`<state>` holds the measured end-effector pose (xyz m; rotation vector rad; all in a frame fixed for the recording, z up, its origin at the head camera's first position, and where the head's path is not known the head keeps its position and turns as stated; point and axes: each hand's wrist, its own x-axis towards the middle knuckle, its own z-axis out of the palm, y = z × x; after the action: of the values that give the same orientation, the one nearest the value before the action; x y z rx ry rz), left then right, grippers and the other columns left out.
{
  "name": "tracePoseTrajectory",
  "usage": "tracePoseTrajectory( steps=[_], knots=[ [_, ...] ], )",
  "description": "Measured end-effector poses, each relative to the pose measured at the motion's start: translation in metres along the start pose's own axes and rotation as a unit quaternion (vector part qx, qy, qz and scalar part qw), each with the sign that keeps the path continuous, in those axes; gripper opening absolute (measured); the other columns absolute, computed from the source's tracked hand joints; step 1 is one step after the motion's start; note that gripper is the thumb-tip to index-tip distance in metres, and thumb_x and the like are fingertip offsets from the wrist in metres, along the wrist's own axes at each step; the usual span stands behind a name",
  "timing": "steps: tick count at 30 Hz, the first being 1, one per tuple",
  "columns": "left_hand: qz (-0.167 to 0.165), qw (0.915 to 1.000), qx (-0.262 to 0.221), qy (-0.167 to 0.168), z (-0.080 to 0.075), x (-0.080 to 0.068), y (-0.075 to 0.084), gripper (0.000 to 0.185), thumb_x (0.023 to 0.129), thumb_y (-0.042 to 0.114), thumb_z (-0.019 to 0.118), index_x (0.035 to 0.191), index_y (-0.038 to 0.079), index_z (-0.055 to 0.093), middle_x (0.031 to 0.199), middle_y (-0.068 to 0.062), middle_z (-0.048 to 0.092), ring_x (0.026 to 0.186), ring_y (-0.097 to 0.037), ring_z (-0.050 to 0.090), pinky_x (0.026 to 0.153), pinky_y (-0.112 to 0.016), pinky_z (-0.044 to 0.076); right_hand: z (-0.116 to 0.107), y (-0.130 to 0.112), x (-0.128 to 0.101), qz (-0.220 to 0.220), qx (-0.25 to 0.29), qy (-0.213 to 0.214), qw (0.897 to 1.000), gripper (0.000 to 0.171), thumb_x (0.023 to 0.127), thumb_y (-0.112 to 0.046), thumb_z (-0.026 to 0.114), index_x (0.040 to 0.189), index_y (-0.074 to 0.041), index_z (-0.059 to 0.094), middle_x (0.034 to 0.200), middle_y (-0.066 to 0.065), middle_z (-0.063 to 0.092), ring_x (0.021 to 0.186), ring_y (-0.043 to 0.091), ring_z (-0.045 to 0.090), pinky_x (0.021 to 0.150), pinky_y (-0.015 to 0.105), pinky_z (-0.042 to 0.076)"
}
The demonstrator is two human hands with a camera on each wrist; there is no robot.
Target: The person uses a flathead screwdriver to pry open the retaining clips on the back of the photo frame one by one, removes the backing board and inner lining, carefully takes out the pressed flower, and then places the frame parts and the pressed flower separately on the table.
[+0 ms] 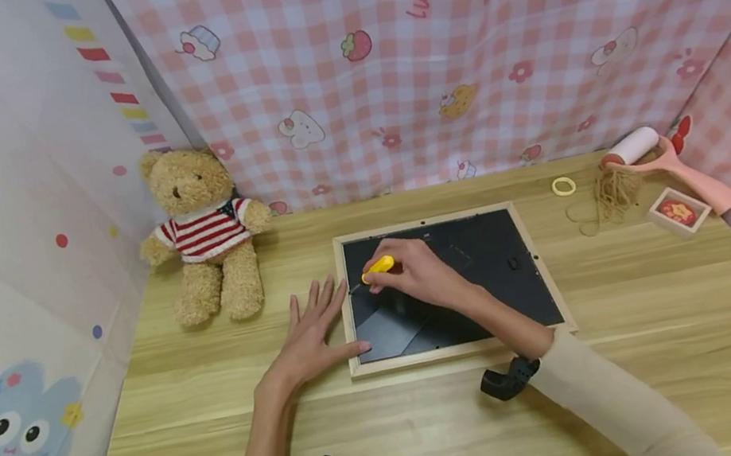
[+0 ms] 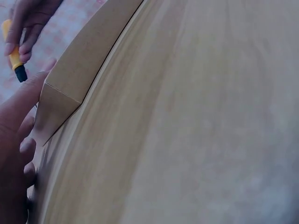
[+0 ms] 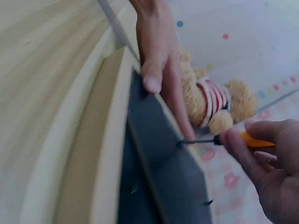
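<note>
Two hands are at work on a picture frame (image 1: 451,285) that lies face down at the middle of the wooden tabletop (image 1: 646,342), its black backing board turned up. The left hand (image 1: 311,334) is laid flat on the tabletop just left of the frame, fingers straight and spread, with the thumb pressed against the frame's left rail. The right hand (image 1: 416,272) is closed round a small yellow-handled screwdriver (image 1: 378,266), whose thin dark shaft is pointed at the inner left edge of the backing; in the right wrist view its tip (image 3: 183,143) is seen touching a small fitting there.

The step in hand appears to be working a retaining tab or screw at that left edge while the frame is steadied. The next move probably calls for steady pressure on the tip and a firm hold against the rail, so that the frame is not slid aside.

A teddy bear (image 1: 205,231) in a striped jumper is seated at the far left. At the far right are found a lint roller (image 1: 659,159), a tangle of rubber bands (image 1: 610,195) and a small box (image 1: 678,212).
</note>
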<state>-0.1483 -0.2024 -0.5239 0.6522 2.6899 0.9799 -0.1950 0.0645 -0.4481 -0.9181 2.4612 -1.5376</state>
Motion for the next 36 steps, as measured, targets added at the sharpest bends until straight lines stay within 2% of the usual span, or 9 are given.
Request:
tracePoseTrajectory(
  steps=[4,8,11,13,18,23,30,32,36],
  knots=[
    [0.003,1.0000,-0.003,0.006,0.001,0.002,0.000,0.113,0.093,0.071,0.076,0.178,0.025,0.017,0.186,-0.006,0.008,0.172,-0.036,-0.004,0.133,-0.064,-0.018,-0.004,-0.006,0.005,-0.001,-0.011,-0.011,1.000,0.016,0.103,-0.008,0.076,0.114,0.004,0.079,0.103,0.013,0.076,0.086,0.019,0.081,0.080,0.030,0.067],
    [0.013,0.9998,-0.018,0.003,0.001,0.003,0.003,0.114,0.093,0.075,0.073,0.178,0.022,0.017,0.186,-0.010,0.009,0.172,-0.039,-0.004,0.133,-0.066,-0.018,-0.011,0.009,-0.002,0.047,0.036,-0.008,0.998,0.017,0.105,-0.008,0.074,0.118,0.002,0.080,0.106,0.013,0.081,0.092,0.026,0.083,0.088,0.040,0.068],
    [0.014,0.9998,-0.016,-0.007,-0.001,0.002,0.009,0.114,0.094,0.069,0.075,0.178,0.018,0.016,0.185,-0.014,0.007,0.171,-0.041,-0.005,0.132,-0.067,-0.018,-0.014,0.022,-0.006,0.073,0.082,-0.013,0.994,0.019,0.107,-0.008,0.071,0.121,0.002,0.079,0.107,0.015,0.083,0.097,0.031,0.083,0.095,0.043,0.067],
    [0.010,0.9998,-0.009,-0.012,-0.003,0.001,0.013,0.112,0.096,0.062,0.077,0.178,0.016,0.016,0.185,-0.015,0.006,0.171,-0.041,-0.005,0.133,-0.067,-0.018,-0.015,0.026,-0.005,0.070,0.093,-0.018,0.993,0.020,0.108,-0.008,0.070,0.122,0.002,0.078,0.108,0.016,0.083,0.098,0.032,0.083,0.096,0.044,0.066],
    [0.000,0.9998,-0.003,-0.017,-0.004,0.000,0.013,0.111,0.096,0.056,0.080,0.178,0.018,0.015,0.186,-0.011,0.004,0.172,-0.037,-0.006,0.133,-0.064,-0.018,-0.011,0.021,0.006,0.030,0.042,-0.029,0.998,0.018,0.107,-0.012,0.073,0.118,0.000,0.079,0.102,0.011,0.081,0.089,0.024,0.082,0.085,0.046,0.068],
    [-0.005,0.9998,-0.012,-0.011,-0.001,0.000,0.003,0.112,0.095,0.064,0.077,0.178,0.022,0.014,0.186,-0.003,0.005,0.172,-0.030,-0.008,0.134,-0.060,-0.020,-0.004,0.003,0.019,-0.015,-0.020,-0.042,0.999,0.013,0.104,-0.010,0.076,0.110,0.001,0.080,0.095,0.008,0.079,0.080,0.014,0.078,0.075,0.031,0.066],
    [-0.008,0.9997,-0.020,-0.010,-0.002,-0.001,0.003,0.112,0.095,0.066,0.076,0.178,0.028,0.013,0.186,-0.001,0.008,0.173,-0.028,-0.006,0.134,-0.061,-0.020,0.004,-0.020,0.031,-0.108,-0.137,-0.084,0.981,0.013,0.103,-0.011,0.077,0.101,0.002,0.081,0.093,0.009,0.070,0.076,0.012,0.072,0.073,0.023,0.061],
    [-0.009,0.9997,-0.021,-0.011,-0.002,-0.001,0.003,0.112,0.095,0.067,0.076,0.178,0.028,0.013,0.186,-0.001,0.008,0.173,-0.028,-0.006,0.134,-0.060,-0.020,0.004,-0.018,0.031,-0.103,-0.135,-0.084,0.982,0.014,0.104,-0.012,0.077,0.101,0.002,0.080,0.093,0.009,0.071,0.076,0.014,0.073,0.074,0.025,0.062],
    [-0.007,0.9998,-0.019,-0.008,-0.001,0.000,0.003,0.112,0.095,0.064,0.077,0.178,0.025,0.014,0.186,-0.001,0.009,0.173,-0.027,-0.005,0.134,-0.058,-0.021,-0.003,-0.005,0.026,-0.034,-0.054,-0.060,0.996,0.014,0.105,-0.012,0.076,0.108,0.001,0.081,0.093,0.008,0.078,0.081,0.022,0.078,0.077,0.037,0.066]
  ],
)
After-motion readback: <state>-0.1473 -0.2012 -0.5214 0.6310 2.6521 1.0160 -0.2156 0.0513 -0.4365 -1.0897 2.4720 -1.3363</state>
